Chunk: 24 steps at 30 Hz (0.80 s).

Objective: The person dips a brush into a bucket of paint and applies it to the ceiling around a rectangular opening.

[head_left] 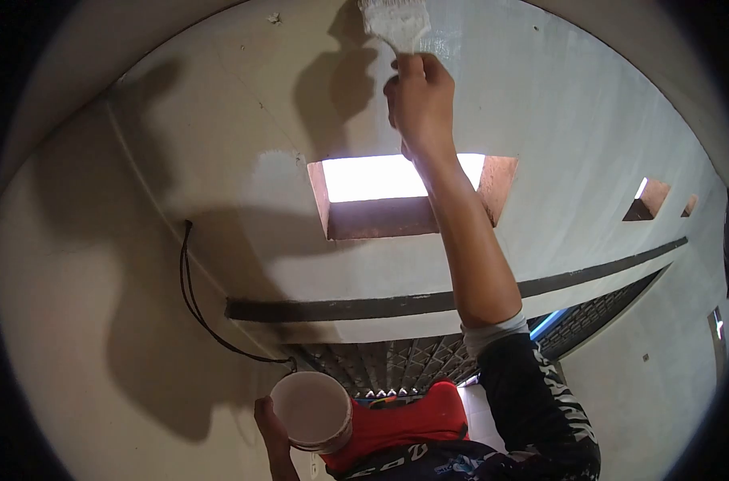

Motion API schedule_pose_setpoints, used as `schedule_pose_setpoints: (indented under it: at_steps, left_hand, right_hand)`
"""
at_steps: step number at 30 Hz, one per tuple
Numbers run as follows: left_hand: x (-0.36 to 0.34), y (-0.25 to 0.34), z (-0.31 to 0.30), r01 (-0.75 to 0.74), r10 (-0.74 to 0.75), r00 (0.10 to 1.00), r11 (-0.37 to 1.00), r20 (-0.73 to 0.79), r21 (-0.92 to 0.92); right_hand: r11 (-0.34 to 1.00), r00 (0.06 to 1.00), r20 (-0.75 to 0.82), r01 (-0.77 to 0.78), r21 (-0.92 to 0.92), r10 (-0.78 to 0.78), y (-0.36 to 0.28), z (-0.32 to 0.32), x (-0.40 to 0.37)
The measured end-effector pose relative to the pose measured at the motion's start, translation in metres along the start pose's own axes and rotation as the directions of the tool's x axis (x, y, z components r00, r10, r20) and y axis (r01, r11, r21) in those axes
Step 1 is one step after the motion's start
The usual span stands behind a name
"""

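Note:
A wide paint brush (pixel 396 22) with white, paint-coated bristles is against the upper wall (pixel 492 88). My right hand (pixel 422 100) is closed around its handle, with the arm stretched upward past a bright rectangular opening (pixel 376 178). Low in the view, my left hand (pixel 273 425) grips the left side of a round whitish bucket (pixel 310 410). The bucket's mouth faces the camera, and its inside looks pale. Part of my left hand is hidden behind the bucket.
Black cable (pixel 192 301) hangs from the wall at left. A dark ledge (pixel 364 309) runs below the opening, above a metal grille (pixel 396 361). Smaller openings (pixel 646 199) are at right. Something red (pixel 412 423) lies beside the bucket.

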State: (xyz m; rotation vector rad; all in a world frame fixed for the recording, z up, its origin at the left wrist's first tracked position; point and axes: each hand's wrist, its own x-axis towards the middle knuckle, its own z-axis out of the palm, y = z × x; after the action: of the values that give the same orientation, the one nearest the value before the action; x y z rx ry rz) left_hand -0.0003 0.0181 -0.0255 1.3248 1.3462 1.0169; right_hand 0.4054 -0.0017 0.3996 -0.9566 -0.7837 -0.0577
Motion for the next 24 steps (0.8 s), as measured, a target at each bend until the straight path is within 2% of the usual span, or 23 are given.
schedule_pose_setpoints:
  at_steps: [3,7,11,13,15,17,19,23,24]
  left_hand:
    - [-0.002,0.005,-0.001,0.015,-0.015,1.0,1.0,0.004,0.007]
    - [-0.006,0.01,0.002,0.024,-0.024,1.0,1.0,-0.007,-0.019]
    - [-0.003,0.001,-0.002,0.003,-0.003,1.0,1.0,0.018,-0.025]
    - [0.001,-0.006,-0.003,-0.049,0.049,0.999,0.998,0.01,0.036]
    - [0.002,-0.009,-0.004,-0.028,0.028,1.0,0.999,0.006,0.017]
    - [0.003,-0.009,-0.003,-0.009,0.009,1.0,1.0,-0.001,0.003]
    - [0.005,-0.009,-0.005,-0.058,0.056,0.998,0.997,0.037,0.042]
    - [-0.003,0.007,0.003,-0.013,0.013,1.0,1.0,-0.008,-0.005]
    - [-0.006,0.012,0.003,0.009,-0.009,1.0,1.0,-0.008,-0.022]
  right_hand:
    - [1.0,0.999,-0.05,0.005,-0.019,-0.006,-0.012,0.019,0.023]
    - [1.0,0.999,-0.051,0.006,0.026,-0.005,0.007,0.027,0.033]
    - [0.998,0.998,-0.037,-0.056,-0.019,0.055,0.018,0.012,0.001]
    - [0.997,0.997,-0.03,-0.066,-0.047,0.065,0.019,0.007,-0.007]
    - [0.999,0.999,-0.033,0.007,-0.04,-0.008,0.013,0.007,-0.01]
    - [0.999,1.0,-0.022,0.013,-0.029,-0.014,0.003,0.014,0.005]
    - [1.0,0.999,-0.047,-0.006,-0.028,0.005,-0.004,0.025,0.022]
    - [0.996,0.996,-0.021,0.091,0.017,-0.09,0.022,0.029,0.037]
    - [0.999,1.0,-0.017,0.011,0.039,-0.01,0.02,0.023,0.026]
